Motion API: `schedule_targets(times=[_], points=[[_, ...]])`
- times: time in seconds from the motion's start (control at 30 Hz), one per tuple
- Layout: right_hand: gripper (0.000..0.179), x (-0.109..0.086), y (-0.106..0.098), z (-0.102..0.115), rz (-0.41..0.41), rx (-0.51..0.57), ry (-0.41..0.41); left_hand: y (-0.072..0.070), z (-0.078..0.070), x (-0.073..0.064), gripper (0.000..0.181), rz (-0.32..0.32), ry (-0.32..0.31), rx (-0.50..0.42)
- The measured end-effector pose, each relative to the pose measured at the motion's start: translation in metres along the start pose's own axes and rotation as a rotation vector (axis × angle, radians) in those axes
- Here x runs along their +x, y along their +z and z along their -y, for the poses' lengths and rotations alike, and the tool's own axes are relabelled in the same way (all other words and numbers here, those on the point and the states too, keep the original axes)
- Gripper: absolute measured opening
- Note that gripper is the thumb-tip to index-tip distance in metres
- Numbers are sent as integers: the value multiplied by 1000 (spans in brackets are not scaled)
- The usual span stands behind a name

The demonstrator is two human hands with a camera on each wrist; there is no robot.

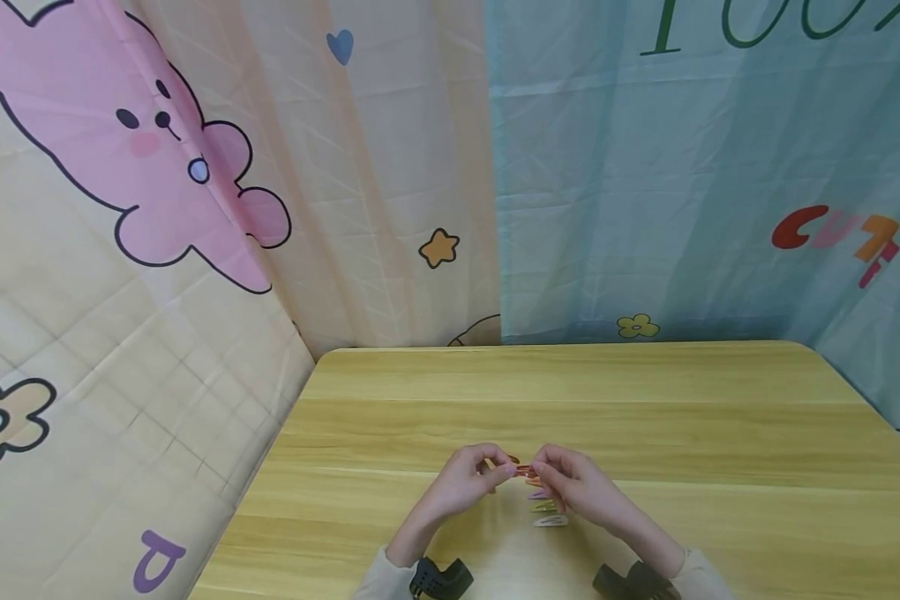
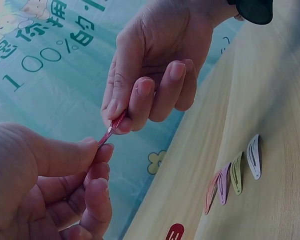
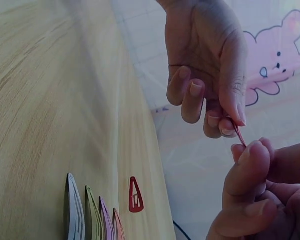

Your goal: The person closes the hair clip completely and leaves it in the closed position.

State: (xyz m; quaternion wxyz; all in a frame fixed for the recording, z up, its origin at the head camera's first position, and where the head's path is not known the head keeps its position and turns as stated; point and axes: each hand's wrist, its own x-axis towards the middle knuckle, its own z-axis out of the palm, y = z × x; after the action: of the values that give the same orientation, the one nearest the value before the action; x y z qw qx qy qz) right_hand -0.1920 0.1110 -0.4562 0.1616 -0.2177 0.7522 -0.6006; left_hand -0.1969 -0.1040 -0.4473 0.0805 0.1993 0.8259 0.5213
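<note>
A red snap hair clip is stretched between both hands above the table. My left hand pinches one end between thumb and index finger. At the other end, my right hand grips it the same way, its remaining fingers loosely bent. Fingertips cover both tips of the clip. Below lie a white clip, a yellow-green clip, a purple clip and an orange clip, side by side in a row. Another red clip lies flat beyond the orange one.
The light wooden table extends around the hands. Behind it hangs a pale blue curtain with printed figures, and a cream curtain covers the left side. A dark wrist device sits on the left wrist.
</note>
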Motion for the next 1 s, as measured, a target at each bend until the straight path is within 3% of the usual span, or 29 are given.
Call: schedule_targets(times=[0.47,1.0], points=[[30,2,-4,0,100,217,-20,-3,1,0,11,25,-8,-92],[29,5,-5,-9,146,343,-71,-2,3,3,13,28,-24,-193]])
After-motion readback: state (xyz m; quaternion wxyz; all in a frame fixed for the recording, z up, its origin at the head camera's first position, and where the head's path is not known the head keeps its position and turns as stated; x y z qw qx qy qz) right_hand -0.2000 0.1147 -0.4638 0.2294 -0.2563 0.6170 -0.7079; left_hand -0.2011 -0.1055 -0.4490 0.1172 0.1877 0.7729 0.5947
